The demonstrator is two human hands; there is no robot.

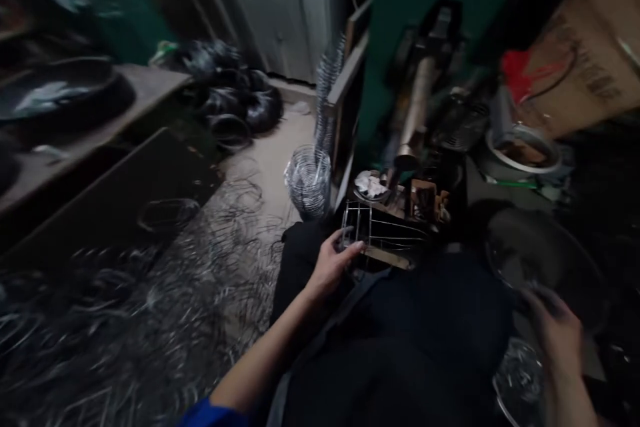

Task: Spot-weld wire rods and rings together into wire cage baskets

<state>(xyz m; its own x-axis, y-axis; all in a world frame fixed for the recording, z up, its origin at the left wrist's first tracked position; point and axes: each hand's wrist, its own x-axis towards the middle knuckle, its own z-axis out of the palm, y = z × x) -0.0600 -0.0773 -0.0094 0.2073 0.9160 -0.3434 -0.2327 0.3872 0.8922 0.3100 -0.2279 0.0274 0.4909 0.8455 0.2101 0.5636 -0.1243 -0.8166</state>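
Observation:
My left hand (334,261) is closed on the near left corner of a small wire rack (371,223), with thumb and fingers around its thin rods. The rack sits above my lap, in front of a machine with a pale metal cylinder (416,107). A flat, light-coloured strip (390,258) lies along the rack's near side. Off to the right, my right hand (555,323) hangs over the edge of a large round basin (547,253). Its fingers are dark and blurred, so whether they hold anything does not show. Below that hand is a container of small wire pieces (520,373).
Many bent wire pieces (200,293) cover the floor at left. A stack of round wire coils (309,180) stands beside the machine. Dark wire bundles (240,93) lie near the wall. A bench (155,83) is at left, a cardboard box (590,47) at upper right, and a bowl (525,163) below it.

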